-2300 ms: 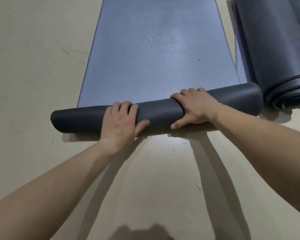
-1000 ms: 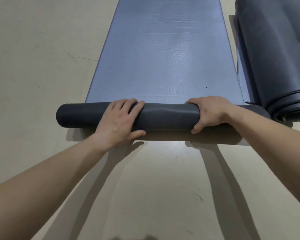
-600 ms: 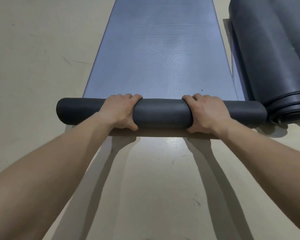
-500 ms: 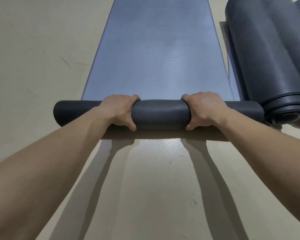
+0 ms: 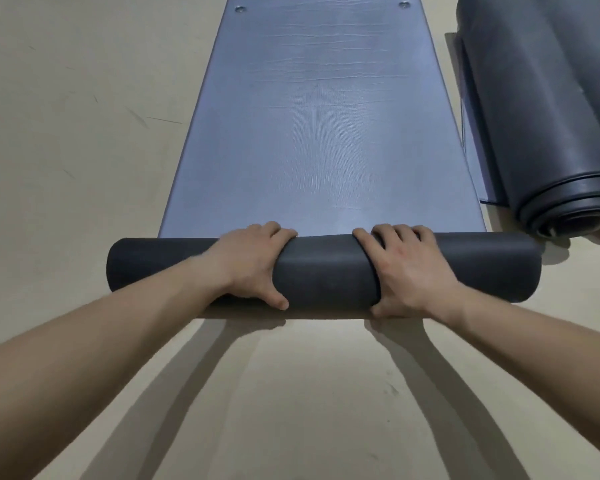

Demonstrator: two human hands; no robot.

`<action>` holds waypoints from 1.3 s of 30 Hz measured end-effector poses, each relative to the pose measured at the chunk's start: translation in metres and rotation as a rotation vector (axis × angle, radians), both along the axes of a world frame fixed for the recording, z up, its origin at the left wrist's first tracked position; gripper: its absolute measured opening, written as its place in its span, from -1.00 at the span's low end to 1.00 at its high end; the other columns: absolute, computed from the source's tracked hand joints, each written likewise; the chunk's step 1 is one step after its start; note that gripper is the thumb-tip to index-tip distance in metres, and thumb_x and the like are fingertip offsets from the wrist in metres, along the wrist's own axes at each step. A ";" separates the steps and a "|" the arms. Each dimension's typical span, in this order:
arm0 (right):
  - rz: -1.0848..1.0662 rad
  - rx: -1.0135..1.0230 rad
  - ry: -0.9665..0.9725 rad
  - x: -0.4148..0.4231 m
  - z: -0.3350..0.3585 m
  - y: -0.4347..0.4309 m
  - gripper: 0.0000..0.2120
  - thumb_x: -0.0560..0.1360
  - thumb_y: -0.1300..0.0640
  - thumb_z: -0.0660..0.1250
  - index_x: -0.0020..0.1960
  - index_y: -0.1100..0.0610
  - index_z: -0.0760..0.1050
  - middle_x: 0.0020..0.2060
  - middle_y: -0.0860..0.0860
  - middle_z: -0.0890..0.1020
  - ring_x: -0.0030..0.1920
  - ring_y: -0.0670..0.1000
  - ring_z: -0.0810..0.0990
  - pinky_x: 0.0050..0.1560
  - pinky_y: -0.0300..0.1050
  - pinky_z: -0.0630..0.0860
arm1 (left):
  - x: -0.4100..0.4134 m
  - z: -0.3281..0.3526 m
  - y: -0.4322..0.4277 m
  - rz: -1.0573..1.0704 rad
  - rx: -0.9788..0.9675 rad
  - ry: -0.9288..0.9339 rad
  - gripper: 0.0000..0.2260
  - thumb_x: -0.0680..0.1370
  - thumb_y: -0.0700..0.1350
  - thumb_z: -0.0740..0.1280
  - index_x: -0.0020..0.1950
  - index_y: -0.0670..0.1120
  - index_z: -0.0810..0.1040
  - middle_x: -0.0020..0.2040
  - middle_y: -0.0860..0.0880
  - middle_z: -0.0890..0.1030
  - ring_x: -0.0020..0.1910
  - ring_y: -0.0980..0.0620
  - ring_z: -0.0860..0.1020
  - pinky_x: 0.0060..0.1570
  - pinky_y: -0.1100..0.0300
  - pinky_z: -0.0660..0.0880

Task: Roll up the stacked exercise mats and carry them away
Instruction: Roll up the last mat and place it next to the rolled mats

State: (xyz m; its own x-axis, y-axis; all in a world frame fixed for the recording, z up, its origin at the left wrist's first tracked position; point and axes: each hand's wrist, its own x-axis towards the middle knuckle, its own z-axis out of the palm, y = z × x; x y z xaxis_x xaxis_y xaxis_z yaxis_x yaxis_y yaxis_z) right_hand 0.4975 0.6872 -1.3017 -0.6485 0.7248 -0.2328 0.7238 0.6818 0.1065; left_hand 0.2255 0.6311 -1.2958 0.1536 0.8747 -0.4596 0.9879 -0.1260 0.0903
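A blue-grey exercise mat (image 5: 319, 133) lies flat on the floor, stretching away from me, with two metal eyelets at its far end. Its near end is wound into a dark grey roll (image 5: 326, 271) lying crosswise. My left hand (image 5: 253, 261) grips the roll left of centre, fingers curled over the top and thumb on the near side. My right hand (image 5: 406, 268) grips it right of centre the same way. The roll's ends stick out past both hands.
A rolled dark grey mat (image 5: 541, 126) lies lengthwise to the right, its spiral end facing me, resting on a flat sheet edge (image 5: 471, 143). Beige scuffed floor (image 5: 84, 133) surrounds the mats on the left and near side.
The roll has grown thicker and moved away from me along the mat. Both hands shifted their hold over the top of the roll. The far eyelets have come into view.
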 end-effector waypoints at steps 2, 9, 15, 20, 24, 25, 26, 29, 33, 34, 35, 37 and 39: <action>0.007 -0.155 -0.056 -0.006 0.011 0.021 0.16 0.08 -0.43 0.48 0.54 -0.08 0.09 0.30 0.03 0.45 0.25 0.16 0.48 0.28 0.18 0.39 | 0.012 -0.016 -0.022 -0.096 0.281 0.098 0.10 0.28 0.44 0.46 0.63 -0.03 0.08 0.51 -0.08 0.34 0.42 -0.15 0.39 0.45 -0.11 0.33; -0.063 -0.190 -0.050 -0.021 0.011 0.037 0.19 0.16 -0.37 0.54 0.60 -0.05 0.06 0.44 0.06 0.32 0.42 0.18 0.34 0.44 0.24 0.28 | 0.005 -0.015 0.004 -0.071 0.287 0.039 -0.01 0.30 0.32 0.46 0.60 0.07 0.09 0.46 -0.02 0.42 0.30 -0.11 0.47 0.38 -0.05 0.38; -0.085 0.169 0.136 -0.022 -0.024 0.005 -0.01 0.20 -0.11 0.60 0.51 0.10 0.27 0.31 0.17 0.49 0.30 0.27 0.47 0.32 0.37 0.32 | -0.003 -0.003 0.032 -0.050 0.160 0.054 0.04 0.29 0.41 0.46 0.62 0.10 0.06 0.43 -0.01 0.43 0.28 -0.10 0.49 0.33 -0.05 0.43; -0.087 -0.050 0.058 -0.036 0.010 0.050 -0.10 0.18 -0.28 0.48 0.44 -0.09 0.29 0.16 -0.01 0.56 0.08 0.15 0.59 0.10 0.08 0.49 | -0.020 -0.017 0.006 0.075 0.479 0.131 -0.10 0.33 0.37 0.46 0.55 0.05 0.24 0.42 -0.04 0.47 0.34 -0.12 0.48 0.41 -0.10 0.33; -0.094 -0.268 0.008 -0.048 0.047 0.078 -0.21 0.21 -0.28 0.56 0.37 -0.16 0.40 -0.01 -0.10 0.56 -0.05 0.07 0.55 -0.10 -0.05 0.45 | -0.025 0.014 0.027 0.138 0.338 0.033 -0.24 0.32 0.35 0.50 0.43 0.13 0.35 0.20 0.05 0.60 0.08 -0.05 0.56 0.08 0.00 0.47; -0.100 -0.290 -0.003 -0.048 0.053 0.076 -0.24 0.21 -0.28 0.58 0.34 -0.16 0.43 -0.02 -0.11 0.58 -0.05 0.06 0.56 -0.11 -0.06 0.45 | -0.025 0.023 0.031 0.129 0.280 0.026 -0.24 0.31 0.36 0.51 0.41 0.14 0.36 0.15 0.06 0.60 0.02 -0.02 0.54 0.00 0.04 0.46; -0.112 -0.326 -0.020 -0.046 0.058 0.072 -0.26 0.20 -0.28 0.60 0.30 -0.16 0.45 -0.02 -0.11 0.60 -0.05 0.05 0.56 -0.10 -0.06 0.47 | -0.023 0.031 0.030 0.107 0.216 0.023 -0.24 0.30 0.37 0.51 0.39 0.15 0.35 0.11 0.08 0.60 -0.02 0.01 0.53 -0.06 0.07 0.44; -0.144 -0.467 -0.084 -0.032 0.062 0.044 -0.13 0.18 -0.31 0.61 0.41 -0.16 0.39 0.14 -0.09 0.62 0.07 0.05 0.59 0.06 0.01 0.54 | -0.013 0.033 0.009 -0.001 0.046 0.054 -0.24 0.28 0.43 0.47 0.37 0.16 0.34 0.05 0.11 0.59 -0.08 0.05 0.52 -0.14 0.12 0.39; -0.092 0.015 0.037 -0.001 0.030 -0.025 0.10 0.24 -0.27 0.57 0.61 0.03 0.14 0.33 0.08 0.51 0.30 0.19 0.50 0.31 0.15 0.41 | -0.009 0.029 0.003 -0.028 -0.010 0.053 -0.22 0.27 0.46 0.47 0.38 0.17 0.35 0.01 0.13 0.58 -0.10 0.03 0.52 -0.14 0.12 0.39; -0.068 0.131 0.085 0.003 0.020 -0.037 0.12 0.21 -0.22 0.62 0.60 0.10 0.17 0.37 0.16 0.47 0.34 0.26 0.47 0.36 0.24 0.36 | -0.010 0.033 0.008 0.000 -0.045 0.032 -0.20 0.26 0.45 0.49 0.40 0.18 0.35 -0.01 0.13 0.55 -0.09 0.02 0.51 -0.12 0.11 0.39; -0.054 0.188 0.128 0.005 0.010 -0.041 0.14 0.18 -0.18 0.66 0.58 0.15 0.20 0.38 0.22 0.44 0.36 0.31 0.44 0.37 0.33 0.32 | -0.010 0.034 0.014 0.020 -0.087 0.018 -0.18 0.25 0.44 0.51 0.41 0.18 0.34 -0.01 0.13 0.52 -0.08 0.02 0.50 -0.11 0.11 0.38; -0.054 0.218 0.150 0.003 -0.003 -0.033 0.15 0.14 -0.17 0.66 0.57 0.17 0.21 0.35 0.25 0.44 0.33 0.33 0.44 0.33 0.40 0.30 | -0.011 0.037 0.022 0.053 -0.151 0.001 -0.16 0.25 0.43 0.53 0.43 0.17 0.34 0.02 0.12 0.52 -0.05 0.01 0.48 -0.07 0.12 0.37; -0.071 0.215 0.143 -0.003 -0.006 -0.019 0.15 0.11 -0.23 0.63 0.54 0.15 0.24 0.29 0.21 0.48 0.25 0.31 0.48 0.27 0.36 0.32 | -0.013 0.037 0.022 0.079 -0.120 -0.018 -0.12 0.26 0.45 0.52 0.48 0.18 0.31 0.15 0.09 0.59 0.01 0.01 0.50 -0.02 0.08 0.41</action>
State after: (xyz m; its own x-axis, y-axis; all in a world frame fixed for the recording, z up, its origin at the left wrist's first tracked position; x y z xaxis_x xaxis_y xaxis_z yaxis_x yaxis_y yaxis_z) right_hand 0.4946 0.6686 -1.3074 -0.6092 0.7927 0.0216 0.7873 0.6014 0.1364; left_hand 0.2123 0.6535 -1.2592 0.0958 0.8233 -0.5595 0.9924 -0.0352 0.1182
